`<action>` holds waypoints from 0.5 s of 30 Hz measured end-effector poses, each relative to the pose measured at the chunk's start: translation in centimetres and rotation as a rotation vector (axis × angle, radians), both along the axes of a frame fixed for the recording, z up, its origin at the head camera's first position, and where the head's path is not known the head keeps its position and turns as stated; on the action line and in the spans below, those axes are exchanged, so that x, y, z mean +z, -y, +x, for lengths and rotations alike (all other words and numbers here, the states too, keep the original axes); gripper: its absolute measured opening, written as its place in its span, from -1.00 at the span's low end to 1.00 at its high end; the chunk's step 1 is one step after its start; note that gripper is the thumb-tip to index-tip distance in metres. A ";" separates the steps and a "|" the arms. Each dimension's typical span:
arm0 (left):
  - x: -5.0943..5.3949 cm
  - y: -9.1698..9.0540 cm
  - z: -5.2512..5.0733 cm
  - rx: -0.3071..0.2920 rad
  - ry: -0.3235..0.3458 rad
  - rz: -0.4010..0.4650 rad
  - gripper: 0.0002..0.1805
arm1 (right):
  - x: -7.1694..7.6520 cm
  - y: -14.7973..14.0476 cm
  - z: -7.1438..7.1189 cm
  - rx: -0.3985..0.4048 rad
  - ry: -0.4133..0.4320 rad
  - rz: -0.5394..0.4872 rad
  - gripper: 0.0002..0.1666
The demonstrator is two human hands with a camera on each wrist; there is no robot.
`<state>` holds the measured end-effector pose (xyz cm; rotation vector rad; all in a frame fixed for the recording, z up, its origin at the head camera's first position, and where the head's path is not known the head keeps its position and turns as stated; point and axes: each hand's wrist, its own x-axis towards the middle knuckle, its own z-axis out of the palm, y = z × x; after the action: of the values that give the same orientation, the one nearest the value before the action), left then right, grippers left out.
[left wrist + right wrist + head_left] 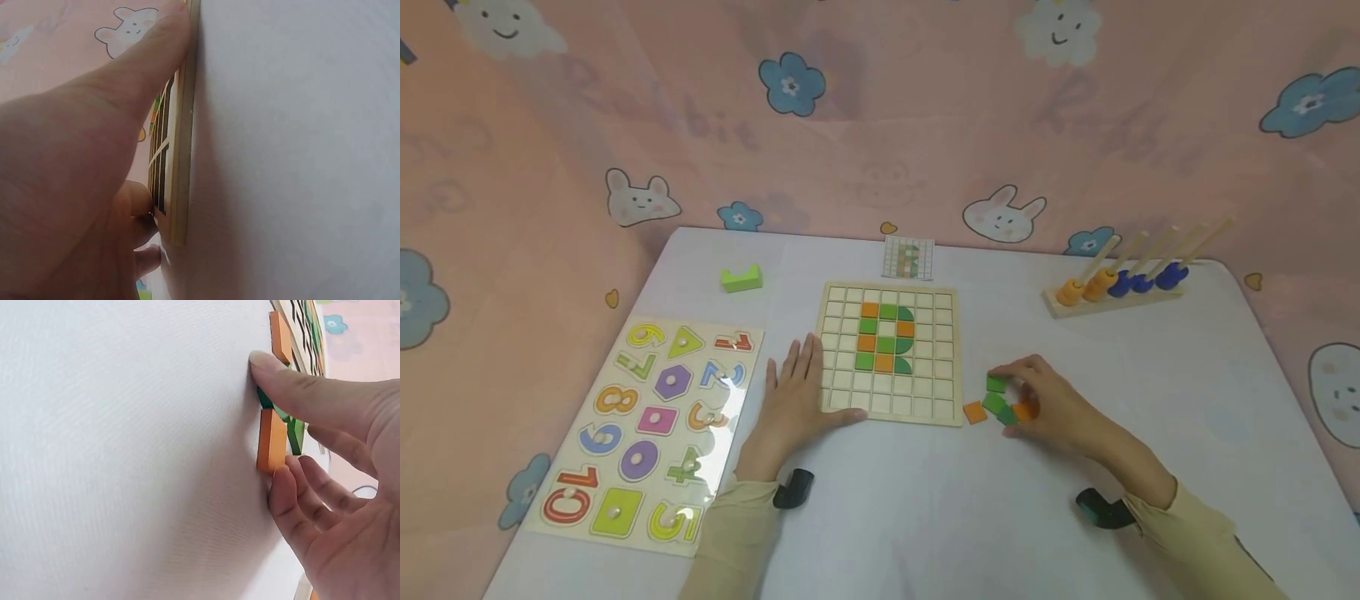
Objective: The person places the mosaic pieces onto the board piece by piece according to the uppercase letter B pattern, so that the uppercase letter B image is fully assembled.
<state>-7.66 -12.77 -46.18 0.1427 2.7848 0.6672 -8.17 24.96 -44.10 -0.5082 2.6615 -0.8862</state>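
Note:
A wooden grid board (891,404) lies on the table with orange and green tiles forming an R-like figure (886,342). My left hand (793,404) rests at its lower left corner, fingers spread along the left side and thumb on the front edge. To the board's right is a small cluster of loose tiles: green squares (995,403), a dark green piece (1007,415) and orange tiles (272,440). My right hand (1051,404) curls its fingers and thumb round this cluster, touching its edges. One orange tile (975,412) lies outside the fingers, nearer the board.
A small pattern card (907,257) lies behind the board. At the back right stands a bead counter with pegs (1116,301). A number and shape puzzle (647,433) lies on the left, with a green notched block (741,279) behind it. Patterned pink cloth hangs round the table.

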 end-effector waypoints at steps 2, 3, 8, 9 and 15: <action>0.0 0.0 0.0 0.000 0.000 0.001 0.51 | 0.1 0.0 0.0 -0.011 -0.015 0.000 -0.12; 0.0 0.0 0.0 0.000 0.001 0.000 0.51 | 0.1 -0.1 0.0 -0.018 -0.012 0.001 -0.13; 0.0 0.0 0.0 -0.001 -0.003 0.003 0.51 | 0.3 -0.1 0.0 -0.044 -0.009 0.000 -0.31; 0.0 0.0 0.0 -0.002 -0.006 0.002 0.51 | 0.2 -0.1 0.0 -0.046 -0.010 -0.005 -0.35; -0.2 0.1 -0.1 -0.004 -0.005 -0.006 0.51 | -0.2 -0.1 -0.1 -0.039 -0.069 -0.023 -0.49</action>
<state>-7.72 -12.84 -46.37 0.1494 2.7906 0.6580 -8.24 25.05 -44.31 -0.5023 2.7349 -0.9283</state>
